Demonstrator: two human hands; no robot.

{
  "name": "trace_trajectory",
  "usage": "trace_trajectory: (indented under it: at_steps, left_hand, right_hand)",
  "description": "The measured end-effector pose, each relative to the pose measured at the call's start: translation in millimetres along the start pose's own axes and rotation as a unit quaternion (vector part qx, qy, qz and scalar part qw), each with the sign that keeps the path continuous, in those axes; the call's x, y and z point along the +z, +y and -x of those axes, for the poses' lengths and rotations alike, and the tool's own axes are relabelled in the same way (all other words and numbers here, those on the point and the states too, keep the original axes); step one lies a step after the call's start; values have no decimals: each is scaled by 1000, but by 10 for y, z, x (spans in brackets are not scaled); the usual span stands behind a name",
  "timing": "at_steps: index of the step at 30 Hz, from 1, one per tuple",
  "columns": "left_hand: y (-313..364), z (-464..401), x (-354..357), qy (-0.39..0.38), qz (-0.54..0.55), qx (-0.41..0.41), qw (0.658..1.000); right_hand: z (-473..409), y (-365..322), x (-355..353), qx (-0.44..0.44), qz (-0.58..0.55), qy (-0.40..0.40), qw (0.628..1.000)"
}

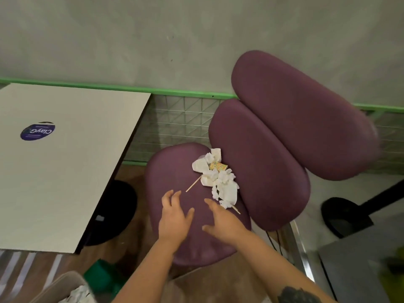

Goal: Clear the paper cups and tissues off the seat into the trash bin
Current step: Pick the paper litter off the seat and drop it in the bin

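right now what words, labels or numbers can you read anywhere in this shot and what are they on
"ClayG": white letters, seen upside down, on the round blue sticker on the white table; the sticker's edge may cut the word short.
Smaller lines on that sticker: too small to read.
Yellow patterned wrapper among the tissues on the purple seat: print too small and blurred to read.
Nothing else legible.

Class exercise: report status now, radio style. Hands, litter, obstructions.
Left hand and right hand open over seat, holding nothing. Tissues and sticks not yet picked up. Bin lower left. Path unobstructed.
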State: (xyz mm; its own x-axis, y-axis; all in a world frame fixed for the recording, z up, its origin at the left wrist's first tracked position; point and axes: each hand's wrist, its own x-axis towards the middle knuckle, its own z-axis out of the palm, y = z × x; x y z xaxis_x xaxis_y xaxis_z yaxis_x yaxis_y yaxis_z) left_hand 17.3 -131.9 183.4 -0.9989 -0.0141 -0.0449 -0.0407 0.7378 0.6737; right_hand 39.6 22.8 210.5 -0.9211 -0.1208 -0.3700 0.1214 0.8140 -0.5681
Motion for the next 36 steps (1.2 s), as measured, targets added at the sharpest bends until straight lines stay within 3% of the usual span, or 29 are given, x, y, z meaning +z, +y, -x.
trace_trajectory:
  at_steps: [10,22,32,36]
  left_hand:
    - [237,-475,679,-96,-32,3,995]
    - [199,-1524,1430,-213,-61,14,975]
    - [89,-2120,2343,-302,-75,-44,949]
    - [25,-2281,2679,-307,-103,-60,944]
  right_hand:
    - [-434,787,-135,72,-46,-12,996]
    - [-1403,1351,-246,153,-119,26,981]
    - [-2365,1872,-507,122,-66,34,990]
    - [-2829,2064,-468,115,5,50,992]
